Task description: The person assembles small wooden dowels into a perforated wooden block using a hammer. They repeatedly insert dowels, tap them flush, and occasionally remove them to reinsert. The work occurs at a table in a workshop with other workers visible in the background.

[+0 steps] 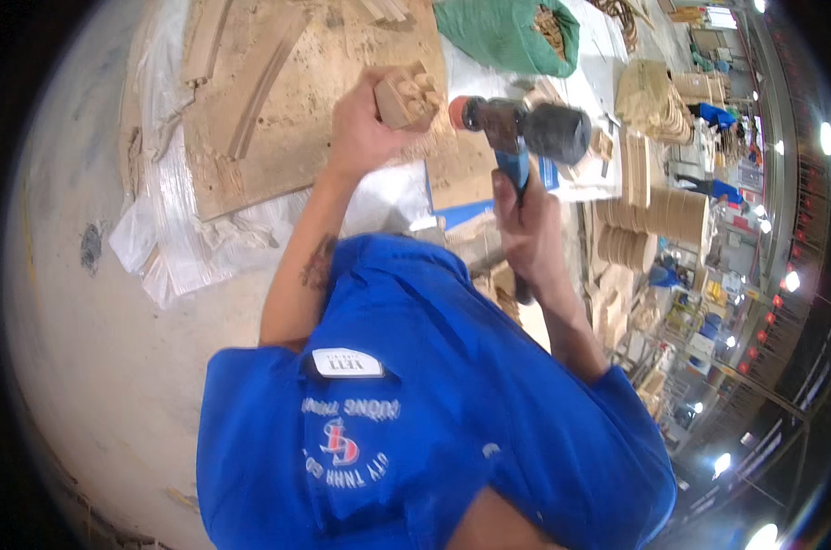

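My left hand (365,133) is closed around a short pale wooden piece (406,97), with several rounded, peg-like ends facing the right side. In my right hand (528,225) is a mallet (502,124) with a blue and black handle, gripped with the fingers wrapped round it. One end of its head is reddish and points at the wooden piece, with a small gap between them. The other end is thick, black and round. Both hands are raised above a worktop (314,128) of bare board.
Long curved wooden strips (269,82) lie on the board at the left. A green sack (511,35) of small wooden pieces stands beyond the mallet. Plastic sheeting (172,215) hangs over the near edge. Stacked wooden parts (658,215) and people in blue are at the right.
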The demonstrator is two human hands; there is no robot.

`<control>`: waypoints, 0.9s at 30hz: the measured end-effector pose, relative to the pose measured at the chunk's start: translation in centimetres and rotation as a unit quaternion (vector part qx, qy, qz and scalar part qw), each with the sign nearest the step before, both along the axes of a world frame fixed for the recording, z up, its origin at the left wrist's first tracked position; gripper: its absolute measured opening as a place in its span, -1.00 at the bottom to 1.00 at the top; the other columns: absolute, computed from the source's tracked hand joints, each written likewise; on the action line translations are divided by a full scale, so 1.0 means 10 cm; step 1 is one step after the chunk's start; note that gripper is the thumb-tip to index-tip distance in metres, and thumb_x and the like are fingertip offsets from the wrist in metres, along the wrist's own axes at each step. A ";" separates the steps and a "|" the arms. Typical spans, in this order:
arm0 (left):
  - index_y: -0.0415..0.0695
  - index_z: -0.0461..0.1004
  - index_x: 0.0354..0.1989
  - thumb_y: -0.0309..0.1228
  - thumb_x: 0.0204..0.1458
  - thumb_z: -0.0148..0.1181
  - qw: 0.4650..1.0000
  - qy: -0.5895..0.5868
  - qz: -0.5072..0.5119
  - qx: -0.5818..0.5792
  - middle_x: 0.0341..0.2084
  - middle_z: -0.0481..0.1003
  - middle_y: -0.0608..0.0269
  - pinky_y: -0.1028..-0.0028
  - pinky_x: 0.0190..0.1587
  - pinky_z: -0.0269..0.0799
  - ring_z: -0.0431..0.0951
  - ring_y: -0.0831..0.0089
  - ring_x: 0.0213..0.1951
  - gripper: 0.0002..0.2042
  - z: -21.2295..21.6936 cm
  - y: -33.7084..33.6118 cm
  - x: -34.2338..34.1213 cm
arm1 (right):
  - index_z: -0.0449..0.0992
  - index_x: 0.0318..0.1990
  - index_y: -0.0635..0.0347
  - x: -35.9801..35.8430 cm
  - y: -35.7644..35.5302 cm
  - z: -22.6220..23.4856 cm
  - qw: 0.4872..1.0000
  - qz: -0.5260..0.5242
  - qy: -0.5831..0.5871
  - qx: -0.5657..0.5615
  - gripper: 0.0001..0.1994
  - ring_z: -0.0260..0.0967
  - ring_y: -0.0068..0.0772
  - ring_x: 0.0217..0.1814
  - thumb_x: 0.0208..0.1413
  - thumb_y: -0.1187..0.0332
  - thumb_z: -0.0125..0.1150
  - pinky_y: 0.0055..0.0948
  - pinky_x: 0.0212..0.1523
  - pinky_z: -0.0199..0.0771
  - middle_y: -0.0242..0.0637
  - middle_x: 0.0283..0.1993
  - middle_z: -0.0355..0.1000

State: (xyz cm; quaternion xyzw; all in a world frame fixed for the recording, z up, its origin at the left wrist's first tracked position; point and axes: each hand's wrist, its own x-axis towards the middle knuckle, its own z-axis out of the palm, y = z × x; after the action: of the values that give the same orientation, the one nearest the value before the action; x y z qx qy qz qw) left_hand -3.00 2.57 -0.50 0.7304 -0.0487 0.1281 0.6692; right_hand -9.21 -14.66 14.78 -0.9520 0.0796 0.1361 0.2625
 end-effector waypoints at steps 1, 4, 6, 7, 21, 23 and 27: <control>-0.15 0.46 0.00 -0.40 -0.33 0.64 1.000 -0.001 0.004 0.016 -0.17 0.61 0.17 0.34 0.03 0.55 0.64 0.38 -0.09 -0.36 -0.01 -0.04 -0.05 | 0.45 -0.11 0.27 -0.22 -0.10 0.06 0.998 -0.013 -0.053 0.010 -0.78 0.48 -0.02 -0.49 0.31 0.27 0.15 -0.12 -0.41 0.40 0.02 -0.44 0.49; -0.12 0.46 0.01 -0.37 -0.27 0.63 0.994 -0.109 0.003 -0.019 -0.18 0.61 0.17 0.33 -0.01 0.57 0.65 0.34 -0.12 -0.40 -0.17 0.01 0.11 | 0.33 -0.31 0.21 -0.27 -0.13 0.17 0.900 0.088 -0.273 0.328 -0.67 0.20 -0.45 -0.64 0.38 0.12 0.08 -0.39 -0.57 0.18 -0.26 -0.61 0.29; -0.13 0.46 0.01 -0.36 -0.26 0.63 0.997 -0.071 -0.032 -0.005 -0.20 0.61 0.18 0.34 -0.04 0.58 0.66 0.31 -0.15 -0.39 -0.10 -0.03 0.14 | 0.32 -0.29 0.24 -0.19 -0.05 -0.08 0.901 0.058 -0.302 0.308 -0.65 0.12 -0.41 -0.65 0.39 0.11 0.07 -0.41 -0.57 0.12 -0.23 -0.61 0.24; -0.14 0.44 0.00 -0.32 -0.20 0.62 0.992 -0.117 -0.031 0.018 -0.22 0.62 0.19 0.35 -0.09 0.59 0.67 0.33 -0.19 -0.42 -0.07 0.00 0.12 | 0.35 -0.23 0.31 -0.26 -0.19 -0.25 0.948 0.078 -0.238 0.197 -0.65 0.19 -0.22 -0.67 0.38 0.13 0.09 -0.30 -0.57 0.19 -0.05 -0.59 0.31; -0.10 0.50 -0.05 -0.32 -0.32 0.64 0.997 -0.060 0.042 -0.022 -0.22 0.64 0.18 0.37 -0.10 0.59 0.69 0.31 -0.18 -0.41 0.00 0.10 0.23 | 0.42 -0.22 0.35 -0.09 0.09 0.29 0.982 0.092 -0.158 0.057 -0.70 0.23 -0.16 -0.59 0.35 0.21 0.12 -0.31 -0.55 0.22 -0.08 -0.60 0.35; -0.08 0.50 -0.05 -0.30 -0.31 0.63 0.992 -0.106 0.048 0.042 -0.23 0.63 0.19 0.38 -0.14 0.59 0.68 0.24 -0.20 -0.42 -0.05 -0.02 0.20 | 0.43 -0.32 0.24 -0.21 0.11 0.46 0.938 0.098 -0.243 0.227 -0.61 0.20 -0.59 -0.55 0.41 0.08 -0.04 -0.61 -0.52 0.15 -0.43 -0.58 0.30; -0.10 0.46 0.00 -0.32 -0.22 0.63 0.999 -0.036 -0.011 0.001 -0.14 0.61 0.20 0.36 0.01 0.59 0.65 0.39 -0.12 -0.42 -0.04 -0.11 0.16 | 0.45 -0.20 0.35 -0.12 -0.02 0.17 0.990 -0.004 -0.109 0.093 -0.68 0.39 -0.02 -0.41 0.33 0.17 0.11 -0.30 -0.40 0.36 -0.01 -0.46 0.41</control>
State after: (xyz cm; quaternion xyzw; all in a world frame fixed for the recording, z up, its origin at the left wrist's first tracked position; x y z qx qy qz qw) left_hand -1.42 1.46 -0.86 0.7251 -0.0810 0.1465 0.6680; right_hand -10.41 -14.83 16.51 -0.9321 0.0417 0.0373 0.3578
